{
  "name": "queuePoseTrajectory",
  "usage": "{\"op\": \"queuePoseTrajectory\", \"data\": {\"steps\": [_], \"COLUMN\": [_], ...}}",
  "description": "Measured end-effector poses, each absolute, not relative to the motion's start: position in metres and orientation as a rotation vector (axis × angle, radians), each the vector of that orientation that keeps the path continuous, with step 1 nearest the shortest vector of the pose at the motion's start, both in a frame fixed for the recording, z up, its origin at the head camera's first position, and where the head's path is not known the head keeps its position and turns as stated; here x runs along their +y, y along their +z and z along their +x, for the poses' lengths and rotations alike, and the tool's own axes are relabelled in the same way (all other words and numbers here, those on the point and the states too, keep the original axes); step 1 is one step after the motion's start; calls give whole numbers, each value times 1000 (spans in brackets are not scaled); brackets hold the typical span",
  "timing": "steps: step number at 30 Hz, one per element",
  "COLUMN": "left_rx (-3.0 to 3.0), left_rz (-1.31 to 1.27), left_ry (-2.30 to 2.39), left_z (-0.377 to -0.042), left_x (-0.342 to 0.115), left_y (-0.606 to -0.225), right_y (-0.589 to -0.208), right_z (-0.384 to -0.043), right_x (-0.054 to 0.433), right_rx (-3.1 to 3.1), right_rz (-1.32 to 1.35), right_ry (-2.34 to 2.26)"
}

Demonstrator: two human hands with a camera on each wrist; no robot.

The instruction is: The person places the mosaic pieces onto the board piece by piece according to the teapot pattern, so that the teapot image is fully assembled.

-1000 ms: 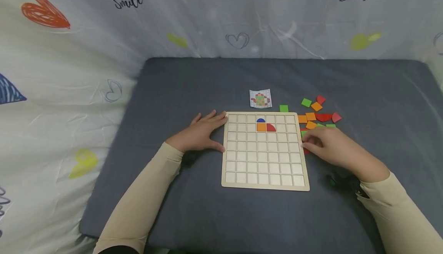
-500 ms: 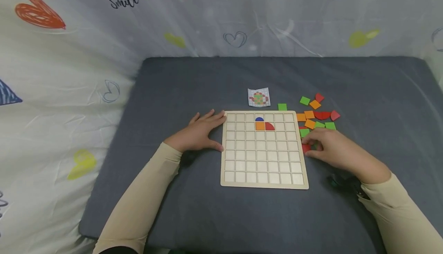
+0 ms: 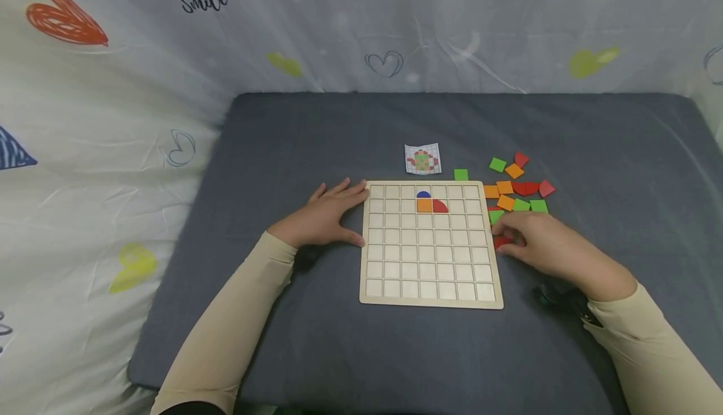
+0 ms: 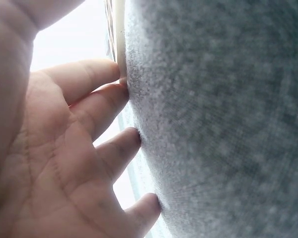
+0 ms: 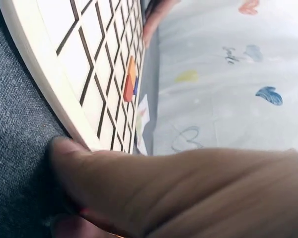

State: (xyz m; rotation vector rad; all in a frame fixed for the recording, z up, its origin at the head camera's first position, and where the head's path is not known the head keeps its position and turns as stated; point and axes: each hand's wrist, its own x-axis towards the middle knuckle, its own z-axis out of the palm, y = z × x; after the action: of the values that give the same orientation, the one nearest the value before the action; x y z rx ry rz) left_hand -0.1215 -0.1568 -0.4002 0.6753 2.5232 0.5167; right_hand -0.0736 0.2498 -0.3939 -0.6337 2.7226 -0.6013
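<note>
A pale wooden grid board (image 3: 395, 272) lies on the grey cloth. In its upper rows sit a blue half-round piece (image 3: 423, 194), an orange square (image 3: 424, 206) and a red quarter-round piece (image 3: 440, 206). My left hand (image 3: 324, 217) rests at the board's left edge, fingers spread and thumb against the side. By the right edge, my right hand (image 3: 545, 245) has bent fingers over loose pieces. A red piece (image 3: 501, 241) shows between its thumb and fingers; whether they pinch it is hidden. The right wrist view shows this hand (image 5: 154, 188) close to the board's rim.
Loose green, orange and red pieces, among them a red one (image 3: 546, 189), lie right of the board. One green square (image 3: 460, 174) touches the far edge. Beyond it lies a small picture card (image 3: 422, 159). A printed curtain (image 3: 480, 26) hangs behind the table (image 3: 316, 132).
My right hand's fingers have parted slightly and shifted among the loose pieces; the red piece between them has moved a little. My left hand stays at the board's edge.
</note>
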Motion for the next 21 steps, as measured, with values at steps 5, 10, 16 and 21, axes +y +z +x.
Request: {"op": "queuePoseTrajectory", "data": {"steps": [5, 10, 16, 21], "left_rx": [2519, 2520, 2523, 2523], "left_rz": [672, 674, 676, 685], "left_ry": [519, 517, 504, 514], "left_z": [-122, -122, -122, -122], "left_x": [-158, -157, -157, -159], "left_y": [-401, -401, -402, -401], "right_y": [-391, -389, -383, -374], "right_z": [-74, -76, -79, -83], "right_x": [250, 251, 246, 235], "right_rx": [2758, 2769, 2809, 2800], "right_rz": [-702, -706, -748, -757], "right_ry": [-567, -587, -598, -603]}}
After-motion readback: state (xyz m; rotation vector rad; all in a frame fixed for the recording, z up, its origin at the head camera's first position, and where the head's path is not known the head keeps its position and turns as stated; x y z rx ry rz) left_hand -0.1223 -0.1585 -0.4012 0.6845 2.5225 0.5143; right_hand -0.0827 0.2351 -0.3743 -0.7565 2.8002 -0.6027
